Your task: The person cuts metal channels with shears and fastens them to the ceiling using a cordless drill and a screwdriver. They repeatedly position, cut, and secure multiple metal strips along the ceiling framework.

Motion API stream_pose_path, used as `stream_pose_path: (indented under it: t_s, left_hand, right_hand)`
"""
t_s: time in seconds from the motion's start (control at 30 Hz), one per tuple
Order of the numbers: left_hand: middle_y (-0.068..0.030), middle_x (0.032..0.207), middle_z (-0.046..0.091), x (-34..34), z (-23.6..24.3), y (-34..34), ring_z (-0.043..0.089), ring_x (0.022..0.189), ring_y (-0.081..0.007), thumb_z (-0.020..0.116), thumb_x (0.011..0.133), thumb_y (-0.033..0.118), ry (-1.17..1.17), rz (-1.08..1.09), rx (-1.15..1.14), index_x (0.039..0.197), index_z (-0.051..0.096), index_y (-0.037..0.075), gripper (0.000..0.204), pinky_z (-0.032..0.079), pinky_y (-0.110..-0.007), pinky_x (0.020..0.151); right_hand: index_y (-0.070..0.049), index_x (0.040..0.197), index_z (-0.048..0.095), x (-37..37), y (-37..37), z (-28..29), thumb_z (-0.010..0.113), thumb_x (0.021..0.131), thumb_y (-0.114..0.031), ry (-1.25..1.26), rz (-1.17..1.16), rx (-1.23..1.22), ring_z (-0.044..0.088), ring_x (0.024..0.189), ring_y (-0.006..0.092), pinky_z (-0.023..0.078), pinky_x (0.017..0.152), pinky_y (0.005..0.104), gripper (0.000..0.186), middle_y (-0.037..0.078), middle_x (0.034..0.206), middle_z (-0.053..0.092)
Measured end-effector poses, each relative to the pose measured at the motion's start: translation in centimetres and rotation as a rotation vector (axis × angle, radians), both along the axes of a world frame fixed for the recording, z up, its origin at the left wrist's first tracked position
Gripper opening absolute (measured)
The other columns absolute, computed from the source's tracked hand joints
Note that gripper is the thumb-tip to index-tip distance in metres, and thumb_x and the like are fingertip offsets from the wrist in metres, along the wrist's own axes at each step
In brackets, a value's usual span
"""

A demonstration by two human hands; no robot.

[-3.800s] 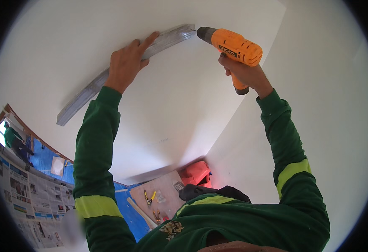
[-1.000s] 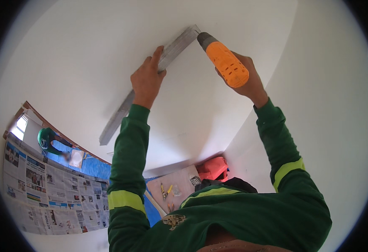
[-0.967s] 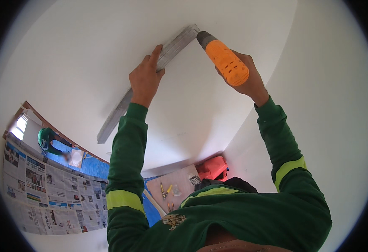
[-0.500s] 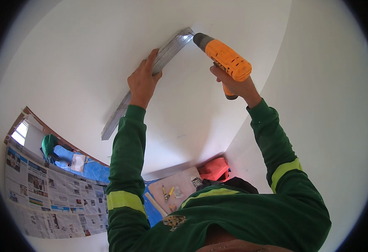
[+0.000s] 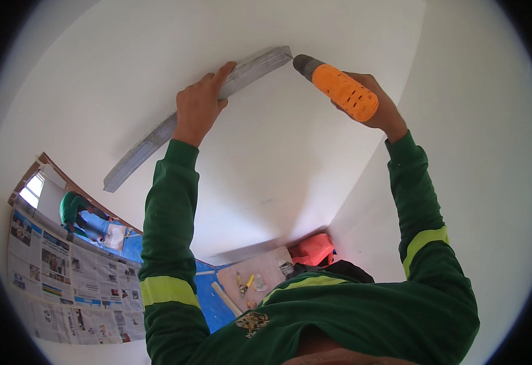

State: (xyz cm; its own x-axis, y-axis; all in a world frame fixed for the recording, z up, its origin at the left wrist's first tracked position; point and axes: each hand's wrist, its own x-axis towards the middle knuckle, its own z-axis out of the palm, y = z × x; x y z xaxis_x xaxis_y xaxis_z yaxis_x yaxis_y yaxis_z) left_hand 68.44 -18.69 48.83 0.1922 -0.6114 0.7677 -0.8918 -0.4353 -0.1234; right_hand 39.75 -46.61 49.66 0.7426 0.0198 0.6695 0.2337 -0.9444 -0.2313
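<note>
My left hand (image 5: 200,104) grips a long grey metal channel (image 5: 251,74) and holds it slanted against the white wall (image 5: 266,152), rising from lower left to upper right. My right hand (image 5: 380,104) is wrapped round an orange and black cordless drill (image 5: 336,85). The drill points up-left at the channel's upper right end, with a thin bit at its tip; whether the bit touches the metal I cannot tell. Much of the drill's grip is hidden under its body and my hand.
At lower left, a newspaper-covered panel (image 5: 71,286) sits below an opening, where another person in green (image 5: 69,210) bends over blue sheeting. Below me lie a pale board (image 5: 232,274) with pliers (image 5: 245,284) and a red bag (image 5: 311,249). A white side wall (image 5: 460,170) stands right.
Since half a second ago, my right hand and the drill have shifted right and the channel sits at a flatter slant in the picture, with my left hand slightly higher and further left.
</note>
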Motion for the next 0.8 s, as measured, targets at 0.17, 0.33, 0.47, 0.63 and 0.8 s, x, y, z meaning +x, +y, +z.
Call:
stream_pose_path:
  t_s: [0.17, 0.33, 0.47, 0.63, 0.8]
  left_hand:
    - [-0.0062, 0.113, 0.074, -2.0, -1.9, -0.5, 0.077, 0.094, -0.0321, 0.087, 0.086, 0.02, 0.123, 0.101, -0.014, 0.162, 0.049, 0.035, 0.086, 0.063, -0.046, 0.075]
    - [-0.0069, 0.117, 0.074, -5.1, -7.1, -3.0, 0.077, 0.097, -0.0322, 0.087, 0.09, 0.027, 0.291, 0.117, -0.189, 0.165, 0.045, 0.034, 0.086, 0.063, -0.046, 0.076]
    - [-0.002, 0.097, 0.068, -5.2, -8.1, -4.3, 0.073, 0.08, -0.0239, 0.094, 0.084, 0.024, 0.231, 0.143, -0.291, 0.164, 0.049, 0.033, 0.093, 0.057, -0.039, 0.061]
    - [-0.0017, 0.096, 0.067, -3.0, -5.7, -2.4, 0.072, 0.079, -0.0246, 0.094, 0.081, 0.02, 0.037, 0.191, -0.203, 0.162, 0.051, 0.037, 0.094, 0.056, -0.042, 0.061]
    - [-0.0014, 0.094, 0.067, -2.4, -3.3, -1.4, 0.072, 0.078, -0.0257, 0.094, 0.08, 0.018, 0.018, 0.139, -0.148, 0.158, 0.054, 0.036, 0.09, 0.056, -0.043, 0.062]
  right_hand:
    - [-0.006, 0.113, 0.074, 1.3, 0.8, -3.4, 0.085, 0.095, -0.023, 0.001, 0.017, 0.594, 0.071, 0.081, 0.0156, 0.061, 0.075, 0.0347, 0.027, 0.003, 0.089, 0.074]
    - [-0.008, 0.12, 0.071, 3.2, 3.8, -7.6, 0.083, 0.098, -0.018, -0.054, 0.009, 0.729, 0.071, 0.085, 0.0124, 0.061, 0.076, 0.0319, 0.026, 0.0, 0.103, 0.073]
    - [-0.005, 0.103, 0.073, 3.3, 4.7, -7.6, 0.082, 0.098, -0.024, -0.146, 0.017, 0.667, 0.06, 0.065, 0.0111, 0.051, 0.062, 0.0304, 0.021, -0.001, 0.078, 0.066]
    - [-0.004, 0.103, 0.072, 2.5, 2.9, -5.5, 0.082, 0.099, -0.022, -0.189, -0.035, 0.417, 0.058, 0.063, 0.0113, 0.05, 0.06, 0.03, 0.021, -0.001, 0.076, 0.065]
    - [-0.004, 0.105, 0.071, 2.0, 1.9, -5.6, 0.084, 0.099, -0.025, -0.054, -0.027, 0.645, 0.06, 0.067, 0.0133, 0.053, 0.065, 0.0317, 0.026, 0.001, 0.079, 0.065]
